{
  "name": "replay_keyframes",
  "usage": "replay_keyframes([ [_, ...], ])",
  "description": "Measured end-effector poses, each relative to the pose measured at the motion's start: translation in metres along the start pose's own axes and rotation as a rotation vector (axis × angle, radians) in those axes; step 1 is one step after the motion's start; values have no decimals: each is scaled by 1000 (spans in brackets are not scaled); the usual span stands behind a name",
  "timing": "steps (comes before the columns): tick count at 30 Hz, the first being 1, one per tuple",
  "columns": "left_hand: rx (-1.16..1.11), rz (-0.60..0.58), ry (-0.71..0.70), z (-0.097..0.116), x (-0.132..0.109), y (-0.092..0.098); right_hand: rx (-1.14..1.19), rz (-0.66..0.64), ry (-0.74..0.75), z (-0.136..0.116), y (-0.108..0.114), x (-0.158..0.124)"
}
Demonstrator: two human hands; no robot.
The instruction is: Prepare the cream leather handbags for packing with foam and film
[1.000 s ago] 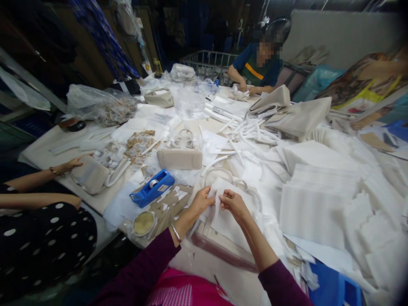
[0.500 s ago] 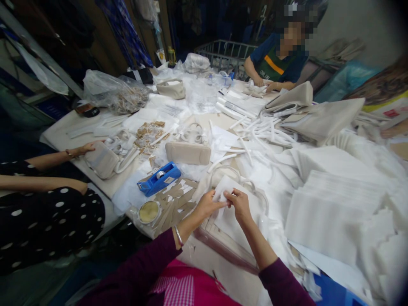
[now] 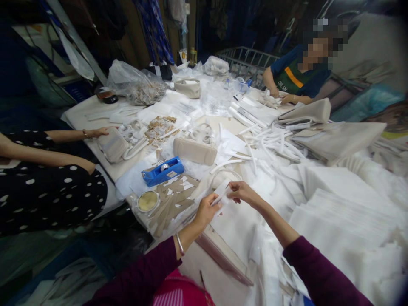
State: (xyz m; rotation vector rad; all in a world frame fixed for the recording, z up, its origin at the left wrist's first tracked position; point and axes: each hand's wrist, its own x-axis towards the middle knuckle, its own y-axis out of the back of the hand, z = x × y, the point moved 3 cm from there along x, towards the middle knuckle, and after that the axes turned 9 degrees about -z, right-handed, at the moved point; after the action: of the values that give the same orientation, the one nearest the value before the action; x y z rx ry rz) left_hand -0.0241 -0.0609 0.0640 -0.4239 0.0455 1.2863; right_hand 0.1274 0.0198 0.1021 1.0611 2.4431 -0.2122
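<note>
My left hand (image 3: 207,209) and my right hand (image 3: 241,192) both pinch a thin white foam sheet (image 3: 221,194) folded around a bag handle, just above the table's near edge. Under them lies a larger white foam sheet (image 3: 237,225) over a beige bag. A blue tape dispenser (image 3: 162,171) sits left of my hands, with a round tin (image 3: 148,201) and brown paper strips (image 3: 174,196) nearer me.
A person in a black dotted top sits at the left, one hand (image 3: 97,132) on a beige pouch (image 3: 112,144). Another person in blue (image 3: 295,76) works at the far side. Beige bags (image 3: 194,151), white handle strips (image 3: 270,140) and stacks of foam sheets (image 3: 344,212) cover the table.
The camera swung left, shifting the scene to the right in view. My hands have drawn apart a little, with the foam now folded narrow between them.
</note>
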Motion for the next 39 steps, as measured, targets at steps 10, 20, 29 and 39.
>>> replay_keyframes([
  [10, 365, 165, -328, 3, -14, -2, 63, -140, -63, 1, 3, 12],
  [20, 725, -29, -494, 2, -20, -10, 202, -81, -156, 27, 3, 9],
  [29, 42, -110, -20, 6, -4, -1, 210, -43, -71, 17, 4, 6],
  [39, 46, 117, -31, 16, 12, -6, 218, -28, -26, 5, 3, 8],
])
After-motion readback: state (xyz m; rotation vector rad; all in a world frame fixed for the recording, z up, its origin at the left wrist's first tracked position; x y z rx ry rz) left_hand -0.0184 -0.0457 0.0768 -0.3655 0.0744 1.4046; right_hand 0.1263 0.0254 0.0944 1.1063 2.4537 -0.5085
